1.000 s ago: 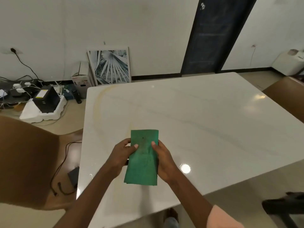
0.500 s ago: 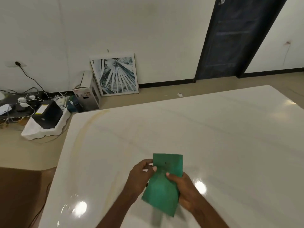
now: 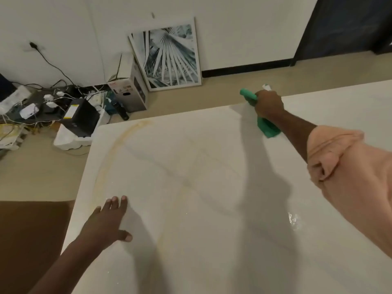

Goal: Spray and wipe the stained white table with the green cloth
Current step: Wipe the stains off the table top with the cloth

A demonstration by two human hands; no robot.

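While stretched right across the frame, white surface (image 3: 212, 177) wide and glossy, streaked with a long yellowish stain (image 3: 118, 145) curving up its left side and a fainter one through the middle. Off beyond the far edge, on the floor: framed palm print (image 3: 169, 58) leaning on the wall, cardboard box (image 3: 129, 92) beside it, tangle of cables and chargers (image 3: 42, 102) further left. Brown chair (image 3: 31, 240) tucked at the near left. Over at the far edge of the surface, green cloth (image 3: 268, 129) folded into a long pad, bunched in the right hand (image 3: 268, 103), one end poking out past the knuckles, the other trailing down onto the surface under the wrist. Soft, light, floppy by the look of it; probably best gathered in the middle and pressed flat under the palm so it doesn't slide about on that slick, wet-looking top. Right fingers curled tight round the cloth, knuckles up. Something small and white just past that hand, too hidden to name. Left hand (image 3: 106, 223) down at the near left, fingers (image 3: 115, 203) straight and together, thumb spread, palm flat on the surface, holding nothing, likely bracing the reach.
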